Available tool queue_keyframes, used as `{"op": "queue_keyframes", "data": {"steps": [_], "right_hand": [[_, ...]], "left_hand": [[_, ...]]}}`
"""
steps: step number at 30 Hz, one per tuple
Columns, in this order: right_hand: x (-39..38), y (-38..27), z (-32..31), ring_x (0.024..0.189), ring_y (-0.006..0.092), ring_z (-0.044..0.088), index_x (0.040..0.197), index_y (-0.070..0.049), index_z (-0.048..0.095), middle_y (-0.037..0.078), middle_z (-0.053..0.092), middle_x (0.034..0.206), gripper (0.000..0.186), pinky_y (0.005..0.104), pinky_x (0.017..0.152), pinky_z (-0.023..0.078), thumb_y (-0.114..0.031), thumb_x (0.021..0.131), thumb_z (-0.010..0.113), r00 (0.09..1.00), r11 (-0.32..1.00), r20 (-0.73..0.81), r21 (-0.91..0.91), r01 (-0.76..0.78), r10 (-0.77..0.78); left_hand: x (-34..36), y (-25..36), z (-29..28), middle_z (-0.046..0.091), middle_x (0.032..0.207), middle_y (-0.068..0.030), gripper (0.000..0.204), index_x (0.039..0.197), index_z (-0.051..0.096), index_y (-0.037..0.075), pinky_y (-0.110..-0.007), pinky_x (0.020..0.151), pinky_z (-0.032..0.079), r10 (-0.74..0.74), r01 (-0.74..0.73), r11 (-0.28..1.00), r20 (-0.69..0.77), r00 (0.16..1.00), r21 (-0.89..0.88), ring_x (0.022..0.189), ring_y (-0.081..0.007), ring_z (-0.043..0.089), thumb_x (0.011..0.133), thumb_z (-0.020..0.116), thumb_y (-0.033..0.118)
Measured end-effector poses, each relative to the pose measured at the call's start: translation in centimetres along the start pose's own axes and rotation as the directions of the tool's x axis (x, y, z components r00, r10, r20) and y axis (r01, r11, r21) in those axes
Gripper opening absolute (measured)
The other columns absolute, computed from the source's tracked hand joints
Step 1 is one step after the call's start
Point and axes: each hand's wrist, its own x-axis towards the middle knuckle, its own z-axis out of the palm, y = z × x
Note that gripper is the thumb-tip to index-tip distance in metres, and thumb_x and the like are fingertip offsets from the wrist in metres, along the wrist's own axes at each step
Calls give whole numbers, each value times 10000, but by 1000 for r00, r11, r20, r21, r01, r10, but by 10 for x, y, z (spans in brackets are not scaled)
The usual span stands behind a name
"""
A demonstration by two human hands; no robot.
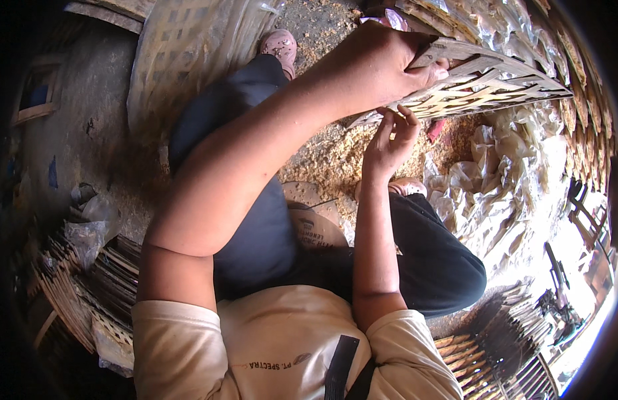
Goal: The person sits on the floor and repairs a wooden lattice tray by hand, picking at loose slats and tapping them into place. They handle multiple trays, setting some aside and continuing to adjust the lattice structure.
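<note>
A woven bamboo lattice panel (482, 90) with flat strips along its edges is held up at the upper right, tilted and seen nearly edge-on. My left hand (395, 63) reaches across and grips its near corner, with the thumb pressed on the edge strip. Just below that panel is my right hand (394, 140), palm partly turned up. Its fingers are bent and apart near the lattice's lower edge, and nothing shows in them. Whether the fingertips touch the panel cannot be made out.
Wood shavings (322, 157) cover the ground between my feet. Crumpled clear plastic sheeting (502, 173) heaps at the right, beside stacked woven panels (589, 127). A plastic-covered lattice (189, 60) leans at the upper left. Bundled slats (102, 287) lie at the lower left.
</note>
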Motion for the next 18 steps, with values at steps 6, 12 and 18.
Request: {"op": "queue_keyframes", "data": {"steps": [6, 12, 18], "right_hand": [[-8, 52, 0, 854, 276, 659, 1109, -40, 561, 112, 672, 870, 201, 380, 791, 490, -48, 917, 619, 997, 980, 29, -187, -60, 67], [-5, 33, 4, 856, 262, 657, 1094, -34, 553, 113, 674, 903, 187, 381, 792, 494, -33, 917, 612, 1000, 1000, -14, -27, -6, 6], [-18, 80, -2, 883, 282, 650, 1076, -32, 573, 98, 682, 906, 183, 391, 812, 493, -42, 899, 618, 991, 924, 122, -383, 5, 45]], "left_hand": [[4, -4, 4, 743, 918, -79, 198, 1037, 711, 66, -297, 701, 550, 66, -66, 998, -9, 998, 8, 800, -163, 715, 900, 691, 207], [1, -14, 9, 654, 697, -165, 289, 898, 671, 12, -386, 602, 515, 146, -139, 988, -123, 982, 61, 616, -302, 653, 868, 696, 298], [6, -8, 5, 743, 925, -80, 201, 1052, 706, 49, -286, 715, 542, 18, -18, 996, -6, 1000, -82, 821, -131, 702, 909, 681, 188]]}}
